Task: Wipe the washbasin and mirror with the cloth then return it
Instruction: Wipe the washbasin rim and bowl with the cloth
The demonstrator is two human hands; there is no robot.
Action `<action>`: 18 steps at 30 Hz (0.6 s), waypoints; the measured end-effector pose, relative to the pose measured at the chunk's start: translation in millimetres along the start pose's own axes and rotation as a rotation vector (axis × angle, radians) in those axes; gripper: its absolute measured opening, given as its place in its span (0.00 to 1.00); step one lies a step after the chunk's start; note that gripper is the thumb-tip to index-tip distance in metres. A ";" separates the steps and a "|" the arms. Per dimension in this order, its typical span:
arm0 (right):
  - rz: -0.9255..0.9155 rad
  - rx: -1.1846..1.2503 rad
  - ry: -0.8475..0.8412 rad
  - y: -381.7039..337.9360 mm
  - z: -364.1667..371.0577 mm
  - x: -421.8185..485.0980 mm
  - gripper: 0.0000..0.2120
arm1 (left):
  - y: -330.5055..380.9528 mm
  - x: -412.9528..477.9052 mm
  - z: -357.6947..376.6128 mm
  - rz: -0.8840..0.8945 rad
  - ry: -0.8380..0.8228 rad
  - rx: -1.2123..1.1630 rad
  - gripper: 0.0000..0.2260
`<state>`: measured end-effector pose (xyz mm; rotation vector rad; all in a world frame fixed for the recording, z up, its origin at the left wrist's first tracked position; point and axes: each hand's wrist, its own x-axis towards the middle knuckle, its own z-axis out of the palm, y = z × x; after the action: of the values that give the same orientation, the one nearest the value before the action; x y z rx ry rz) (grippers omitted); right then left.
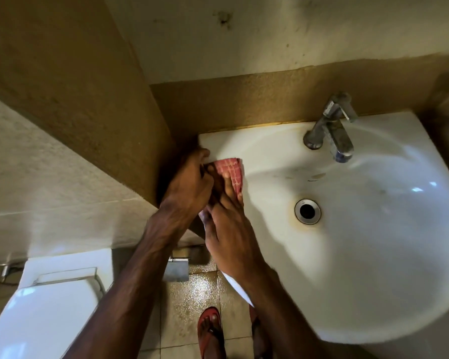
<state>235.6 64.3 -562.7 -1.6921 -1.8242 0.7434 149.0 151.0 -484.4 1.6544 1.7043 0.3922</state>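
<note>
The cloth (231, 174) lies bunched on the washbasin (373, 268) rim, left of frame centre — soft, light, easily gathered. Both hands (189, 182) (231, 229) close their fingers on it.

Both hands (192, 182) w/ cloth (231, 172) on washbasin (373, 255) rim

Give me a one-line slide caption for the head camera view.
Both hands, left and right, press a red checked cloth on the washbasin's left rim.
</note>
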 end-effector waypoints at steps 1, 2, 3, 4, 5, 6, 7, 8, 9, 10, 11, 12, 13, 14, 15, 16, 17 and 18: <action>0.002 0.027 -0.016 -3.4 -1.4 -15.6 0.21 | -1.0 0.9 -0.6 0.015 -0.030 0.009 0.23; -0.016 0.032 -0.043 -5.1 -4.4 -32.8 0.23 | -1.8 1.2 -0.2 0.034 -0.055 0.023 0.24; -0.045 0.026 -0.070 -5.8 -7.4 -49.6 0.25 | -3.4 1.4 0.0 0.054 -0.070 0.041 0.24; -0.072 0.011 -0.080 -5.7 -10.6 -64.6 0.26 | -5.8 1.9 0.2 0.066 -0.074 0.056 0.24; -0.085 -0.008 -0.060 -4.3 -12.5 -77.1 0.26 | -8.2 2.8 0.8 0.073 -0.063 0.062 0.23; -0.072 -0.018 -0.028 -3.6 -14.6 -85.4 0.26 | -10.7 4.3 1.3 0.082 -0.043 0.065 0.22; -0.026 -0.015 -0.006 -3.9 -16.6 -88.8 0.27 | -11.8 5.6 1.5 0.092 -0.026 0.071 0.21; 0.034 -0.005 -0.007 -4.9 -17.8 -87.3 0.28 | -12.2 6.5 2.1 0.094 -0.021 0.083 0.21; 0.081 0.004 -0.031 -5.7 -17.6 -82.1 0.29 | -12.0 7.5 2.6 0.092 -0.029 0.096 0.21; 0.111 0.013 -0.061 -7.3 -17.4 -73.8 0.30 | -10.8 8.4 3.4 0.083 -0.046 0.103 0.22; 0.136 0.022 -0.072 -8.0 -15.1 -63.1 0.33 | -8.6 9.0 4.2 0.067 -0.065 0.103 0.23; 0.164 0.028 -0.067 -8.8 -12.1 -49.9 0.37 | -6.3 9.6 5.2 0.053 -0.072 0.109 0.23; 0.191 0.033 -0.052 -10.1 -9.1 -36.2 0.41 | -4.4 10.8 6.5 0.045 -0.069 0.127 0.23; 0.211 0.043 -0.028 -12.5 -7.0 -23.0 0.43 | -2.7 12.5 7.2 0.040 -0.061 0.151 0.22; 0.219 0.056 0.001 -14.5 -3.8 -12.1 0.44 | -1.2 13.8 7.4 0.037 -0.052 0.178 0.20; 0.226 0.074 0.030 -16.0 -2.2 -2.9 0.44 | -0.7 15.0 7.8 0.040 -0.051 0.205 0.18; 0.238 0.092 0.059 -15.8 -1.4 4.2 0.43 | -0.5 16.2 8.4 0.048 -0.055 0.230 0.16; 0.245 0.106 0.090 -13.6 -0.5 9.4 0.41 | -1.6 17.3 9.1 0.057 -0.059 0.249 0.15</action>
<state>225.8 72.9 -552.4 -1.8676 -1.5068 0.8342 155.3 165.0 -496.6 1.8757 1.7204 0.1605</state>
